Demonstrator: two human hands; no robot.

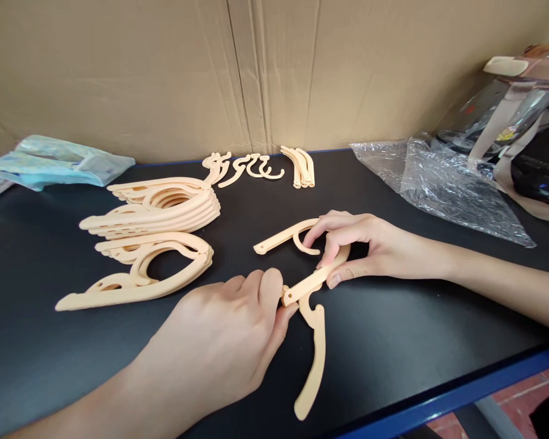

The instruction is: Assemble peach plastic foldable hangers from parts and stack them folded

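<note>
My left hand is closed in a pinch on the near end of a peach-coloured folding clothes hanger. From the other side, my right hand grips the same hanger, its thumb below the arm and its fingers curled above. A curved hanger arm hangs toward me below the grip, next to a hook-shaped part; whether these are joined is hidden. Beyond my right fingers, another straight arm with a hook lies on the table, partly covered by that hand.
Folded hangers form an upper stack and a lower stack at left. Loose hooks and a bundle of arms lie at the back. Clear plastic wrap, a strapped bottle and a blue packet flank them.
</note>
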